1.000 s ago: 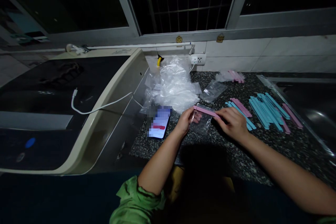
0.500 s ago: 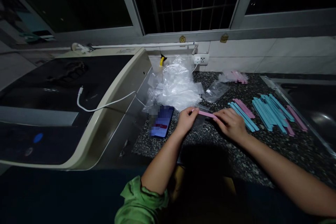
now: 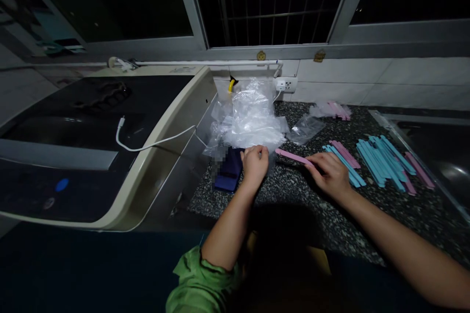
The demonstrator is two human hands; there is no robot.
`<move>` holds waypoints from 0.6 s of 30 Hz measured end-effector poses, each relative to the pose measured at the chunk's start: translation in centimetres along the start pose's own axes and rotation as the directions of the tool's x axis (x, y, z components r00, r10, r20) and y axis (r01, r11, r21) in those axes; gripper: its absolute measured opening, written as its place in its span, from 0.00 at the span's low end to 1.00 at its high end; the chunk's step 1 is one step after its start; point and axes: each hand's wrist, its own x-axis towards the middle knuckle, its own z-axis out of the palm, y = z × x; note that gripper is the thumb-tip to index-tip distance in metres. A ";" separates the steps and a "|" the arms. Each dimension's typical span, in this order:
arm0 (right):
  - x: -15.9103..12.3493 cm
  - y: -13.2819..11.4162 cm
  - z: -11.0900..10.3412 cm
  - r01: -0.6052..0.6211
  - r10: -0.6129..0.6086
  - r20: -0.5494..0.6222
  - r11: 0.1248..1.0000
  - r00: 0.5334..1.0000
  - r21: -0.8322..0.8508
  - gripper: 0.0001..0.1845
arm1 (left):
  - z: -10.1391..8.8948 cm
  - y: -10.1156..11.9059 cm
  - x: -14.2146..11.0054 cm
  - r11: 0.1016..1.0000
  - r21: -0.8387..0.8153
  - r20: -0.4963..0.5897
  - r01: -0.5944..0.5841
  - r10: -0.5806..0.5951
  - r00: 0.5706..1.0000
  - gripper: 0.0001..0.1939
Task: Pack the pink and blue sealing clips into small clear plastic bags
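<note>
Over counter (image 3: 288, 187), right hand (image 3: 331, 172) pinches slim pink strip (image 3: 293, 156); left hand (image 3: 254, 163) curled, hold unclear.

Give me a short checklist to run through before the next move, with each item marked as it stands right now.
1. Right hand has hold of the pink strip: ok, pinched near the strip's right end.
2. Left hand off that strip: ok, a gap shows between them.
3. Clear plastic by the left hand firmly held: cannot tell, it is faint and partly hidden.
4. Heap of clear bags in view: ok, just beyond the left hand.
5. Blue strips neatly lined up: not ok, the bigger pile overlaps unevenly.
6. Phone screen bright: not ok, it looks dark.
</note>
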 end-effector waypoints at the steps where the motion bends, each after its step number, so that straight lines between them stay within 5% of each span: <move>1: 0.0 0.0 0.0 0.004 -0.004 -0.006 1.000 1.000 -0.001 0.05 | 0.3 0.0 -0.1 0.997 -0.076 0.040 -0.018 0.021 0.999 0.09; 7: -0.1 -0.1 -0.1 -0.016 0.015 0.010 1.000 1.000 0.027 0.06 | 1.5 0.8 -0.7 0.868 -0.427 0.398 0.251 -0.069 0.915 0.06; 18: -0.3 0.0 -0.1 -0.022 0.022 0.019 1.000 1.000 0.001 0.07 | 1.0 0.9 -0.9 0.845 -0.471 0.439 0.253 -0.024 0.898 0.04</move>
